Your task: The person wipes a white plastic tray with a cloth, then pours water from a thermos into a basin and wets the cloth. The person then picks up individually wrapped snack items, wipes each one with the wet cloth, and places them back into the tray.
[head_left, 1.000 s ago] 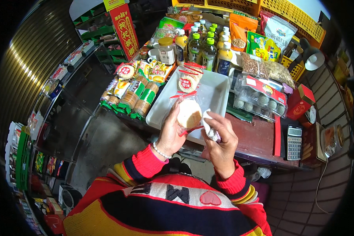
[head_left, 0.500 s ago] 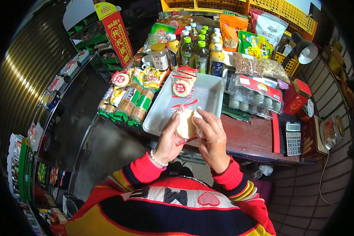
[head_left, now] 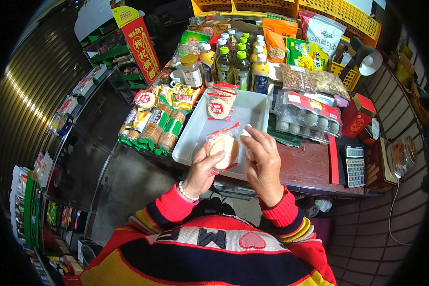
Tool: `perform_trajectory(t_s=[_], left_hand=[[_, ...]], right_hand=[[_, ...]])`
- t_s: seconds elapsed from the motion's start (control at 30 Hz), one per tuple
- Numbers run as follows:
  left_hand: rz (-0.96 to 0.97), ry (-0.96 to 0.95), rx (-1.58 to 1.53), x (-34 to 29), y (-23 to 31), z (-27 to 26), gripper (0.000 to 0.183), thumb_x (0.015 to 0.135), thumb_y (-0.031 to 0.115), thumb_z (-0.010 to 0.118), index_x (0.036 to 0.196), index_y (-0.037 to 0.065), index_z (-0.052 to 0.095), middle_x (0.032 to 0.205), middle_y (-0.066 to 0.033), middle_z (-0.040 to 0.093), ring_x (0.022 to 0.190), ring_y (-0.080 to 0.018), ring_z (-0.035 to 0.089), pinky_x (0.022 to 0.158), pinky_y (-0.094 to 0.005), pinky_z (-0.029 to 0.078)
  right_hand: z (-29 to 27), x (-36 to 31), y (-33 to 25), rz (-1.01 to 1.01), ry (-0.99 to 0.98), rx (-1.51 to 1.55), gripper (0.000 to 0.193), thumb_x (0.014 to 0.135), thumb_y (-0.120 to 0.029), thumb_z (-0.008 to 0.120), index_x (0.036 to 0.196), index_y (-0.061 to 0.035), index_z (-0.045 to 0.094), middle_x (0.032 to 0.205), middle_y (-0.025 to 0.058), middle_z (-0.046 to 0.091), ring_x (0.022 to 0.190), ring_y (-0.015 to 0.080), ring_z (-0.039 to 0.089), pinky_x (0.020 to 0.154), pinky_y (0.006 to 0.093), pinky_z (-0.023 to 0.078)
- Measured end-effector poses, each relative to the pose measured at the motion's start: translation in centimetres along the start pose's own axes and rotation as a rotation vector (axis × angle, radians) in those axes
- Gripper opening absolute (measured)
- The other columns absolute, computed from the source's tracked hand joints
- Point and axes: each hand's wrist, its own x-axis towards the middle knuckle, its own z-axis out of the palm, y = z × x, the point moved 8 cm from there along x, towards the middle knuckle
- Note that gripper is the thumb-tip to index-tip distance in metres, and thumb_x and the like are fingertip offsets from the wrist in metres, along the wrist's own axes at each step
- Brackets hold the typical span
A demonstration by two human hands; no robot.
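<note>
My left hand (head_left: 199, 175) grips a round, pale, flat cake (head_left: 228, 147) in a clear wrapper with red ends, thumb pressed on its front. Just to the right, my right hand (head_left: 263, 167) is closed on a crumpled white wipe (head_left: 246, 130), paper or cloth, which shows above and below the fingers. A small gap separates that hand from the cake. Both hands are over the near edge of a white plastic tray (head_left: 253, 110). At the tray's far left lie similar wrapped round cakes (head_left: 218, 108), stacked together.
Left of the tray are packs of round biscuits (head_left: 156, 123). Several bottles (head_left: 241, 66) and a lidded jar (head_left: 191, 71) stand behind it. To the right are clear egg boxes (head_left: 310, 119), a calculator (head_left: 355, 167) and a desk lamp (head_left: 368, 59).
My right hand has drawn away to the right from the cake, the white wipe still in its fingers. My left hand has shifted slightly left and tilted the cake.
</note>
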Motion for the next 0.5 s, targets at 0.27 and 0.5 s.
perform_trajectory(t_s=[0.27,0.5], left_hand=[[-0.028,0.101,-0.21,0.9,-0.4,-0.5,0.036,0.098,0.014,0.052,0.133,0.006,0.049,0.123,-0.0078,0.06,0.112,-0.0191,0.06,0.094,-0.0344,0.05],[0.054,0.169,-0.135,0.9,0.6,-1.7,0.035,0.098,0.013,0.053,0.132,0.007,0.048,0.121,-0.0073,0.06,0.11,-0.0181,0.06,0.093,-0.0335,0.05]], right_hand=[[2.6,-2.1,-2.3,-0.117,-0.073,0.031,0.051,0.065,0.01,0.061,0.115,0.0004,0.062,0.129,0.0197,0.057,0.114,0.0419,0.055,0.096,0.0456,0.048],[3.4,-3.2,-1.4,-0.038,-0.177,0.105,0.039,0.071,0.009,0.065,0.11,0.0012,0.064,0.125,0.0193,0.06,0.112,0.039,0.057,0.091,0.0432,0.049]])
